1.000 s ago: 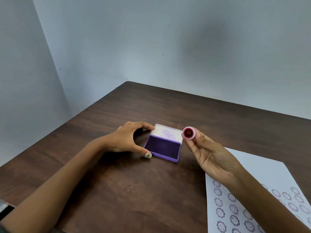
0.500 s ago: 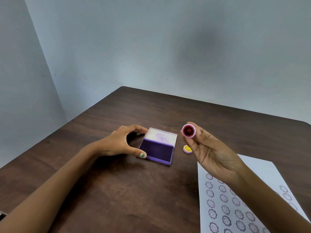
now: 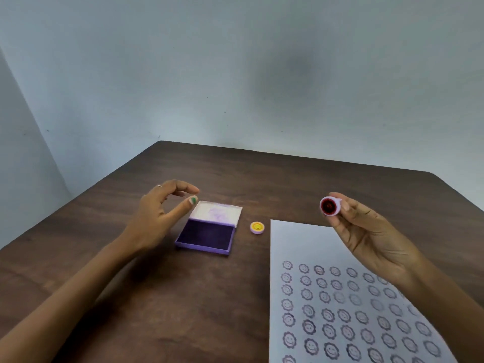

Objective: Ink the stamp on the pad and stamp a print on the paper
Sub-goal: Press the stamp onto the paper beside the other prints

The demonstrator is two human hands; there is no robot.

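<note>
A small round stamp [image 3: 329, 206] with a lilac body and a dark red face is pinched in my right hand [image 3: 366, 237], held in the air above the top of the paper, face turned toward me. The purple ink pad [image 3: 208, 235] lies open on the table with its white lid flipped back. My left hand [image 3: 159, 216] hovers just left of the pad, off it, fingers curved and apart, holding nothing. The white paper [image 3: 298, 239] at the right carries several rows of smiley prints, with a bare strip at its top.
A little round yellow-topped cap [image 3: 257, 227] lies between the pad and the paper. The dark wooden table [image 3: 157, 297] ends at a far edge near grey walls. My right forearm covers part of the paper's right side.
My left hand has let go of the pad and lifted slightly. My right hand has carried the stamp rightward, away from the pad and over the paper. The view has tilted and shifted.
</note>
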